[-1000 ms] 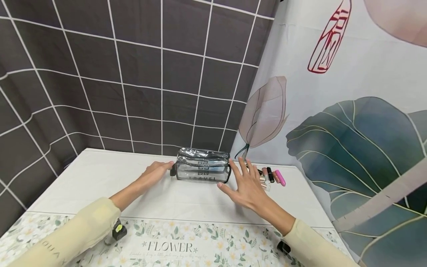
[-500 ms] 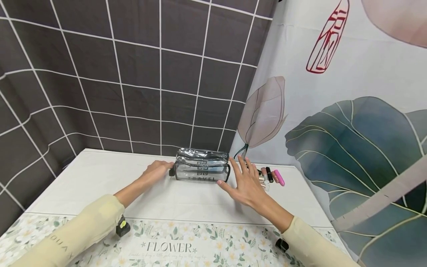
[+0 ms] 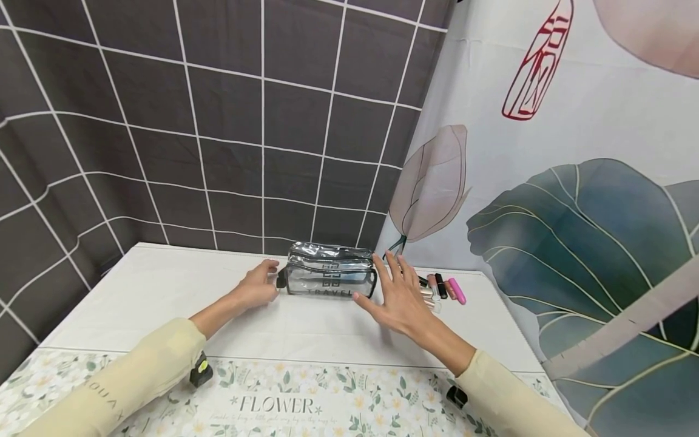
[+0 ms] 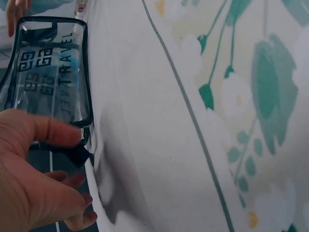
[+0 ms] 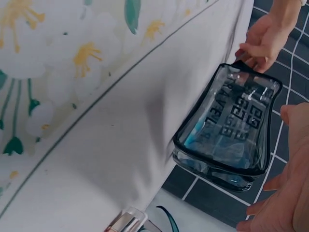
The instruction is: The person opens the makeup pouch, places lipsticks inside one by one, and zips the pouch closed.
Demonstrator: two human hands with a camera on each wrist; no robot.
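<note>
A clear travel pouch [image 3: 330, 282] with black piping and dark "TRAVEL" lettering lies on the white table top, something bluish showing through it. At its left end is a black tab [image 4: 76, 155]. My left hand [image 3: 256, 287] is beside that tab, thumb and fingers parted on either side of it; the left wrist view shows no pinch. Spread around the pouch's right end is my right hand [image 3: 403, 301], fingers extended. Whether its fingertips touch the pouch I cannot tell. Just right of this hand lie several lipstick-like tubes [image 3: 441, 286], partly hidden behind it.
A bright pink tube [image 3: 458, 291] lies at the right end of the row. Closer to me, a floral cloth [image 3: 284, 388] reading "FLOWER" covers the table's front. A dark grid-patterned curtain [image 3: 218, 152] hangs behind, and a leaf-print curtain [image 3: 590, 243] hangs on the right.
My left hand has let go of the black tab, its fingers parting and shifting slightly left. The right hand has edged slightly left. The pouch stays almost in place.
</note>
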